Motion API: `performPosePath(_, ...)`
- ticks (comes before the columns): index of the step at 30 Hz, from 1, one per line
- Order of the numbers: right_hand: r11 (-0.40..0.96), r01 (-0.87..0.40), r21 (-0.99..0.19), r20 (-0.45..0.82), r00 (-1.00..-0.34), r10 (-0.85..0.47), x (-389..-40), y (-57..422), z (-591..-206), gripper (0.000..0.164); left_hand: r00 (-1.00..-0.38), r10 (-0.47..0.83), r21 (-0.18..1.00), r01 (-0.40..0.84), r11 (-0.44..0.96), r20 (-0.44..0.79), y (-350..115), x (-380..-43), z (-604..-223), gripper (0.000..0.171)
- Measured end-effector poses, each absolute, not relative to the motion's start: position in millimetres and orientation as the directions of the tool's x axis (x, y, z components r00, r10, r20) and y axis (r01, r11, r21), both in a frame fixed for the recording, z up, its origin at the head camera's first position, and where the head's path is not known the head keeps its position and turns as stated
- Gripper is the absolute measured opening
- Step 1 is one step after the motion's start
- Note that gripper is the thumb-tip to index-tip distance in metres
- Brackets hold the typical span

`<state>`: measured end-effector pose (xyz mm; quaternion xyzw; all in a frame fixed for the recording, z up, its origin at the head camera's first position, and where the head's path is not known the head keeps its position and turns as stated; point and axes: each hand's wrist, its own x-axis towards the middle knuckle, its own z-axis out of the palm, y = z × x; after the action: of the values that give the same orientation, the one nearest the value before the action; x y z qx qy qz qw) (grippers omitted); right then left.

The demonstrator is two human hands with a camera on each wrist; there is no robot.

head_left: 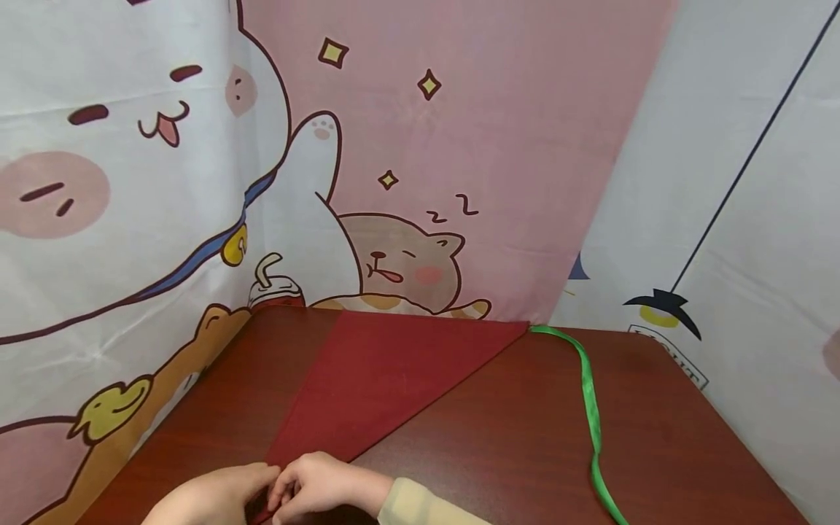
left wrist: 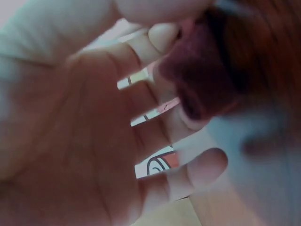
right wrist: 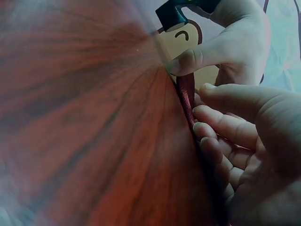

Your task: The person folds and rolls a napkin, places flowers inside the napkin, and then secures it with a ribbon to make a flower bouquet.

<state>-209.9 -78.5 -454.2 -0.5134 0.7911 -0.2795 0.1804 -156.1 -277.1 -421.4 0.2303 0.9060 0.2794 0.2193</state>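
Observation:
A red cloth (head_left: 394,372) lies flat on the dark wooden table, narrowing toward me from a wide far edge. At its near end both hands meet. My left hand (head_left: 213,492) pinches the cloth's near tip; in the left wrist view a thick, folded bit of red cloth (left wrist: 204,77) sits at its fingertips. Close beside it, my right hand (head_left: 318,485) holds the cloth edge with curled fingers. The right wrist view shows a narrow strip of red cloth (right wrist: 186,96) between the two hands, along the tabletop. The fingers partly hide the tip.
A green ribbon (head_left: 589,408) trails from the cloth's far right corner down the right side of the table (head_left: 499,445). Cartoon-printed fabric (head_left: 512,146) hangs behind the table and along both sides.

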Motion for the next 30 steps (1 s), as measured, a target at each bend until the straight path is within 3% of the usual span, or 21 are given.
performPosePath(3, 0.317, -0.736, -0.598, 0.023, -0.412, -0.911, -210, -80, -455, 0.012, -0.820, 0.508, 0.544, 0.309, 0.780, -0.262, -276, -151, -417, 0.025)
performPosePath(15, 0.353, -0.717, -0.601, 0.046, -0.472, -0.880, -205, -83, -459, 0.010, -0.858, 0.480, 0.540, 0.321, 0.778, -0.183, -282, -148, -416, 0.031)
performPosePath(21, 0.359, -0.697, -0.621, 0.080, -0.512, -0.855, -204, -80, -463, 0.012, -0.813, 0.581, 0.561, 0.486, 0.670, 0.010, -281, -159, -415, 0.028)
performPosePath(24, 0.366, -0.688, -0.627, 0.121, -0.550, -0.826, -204, -81, -463, 0.013, -0.804, 0.590, 0.610, 0.502, 0.613, 0.068, -281, -164, -415, 0.026)
performPosePath(30, 0.357, -0.621, -0.698, 0.184, -0.638, -0.748, -204, -80, -464, 0.018, -0.833, 0.551, 0.748, 0.400, 0.530, 0.055, -283, -170, -418, 0.026)
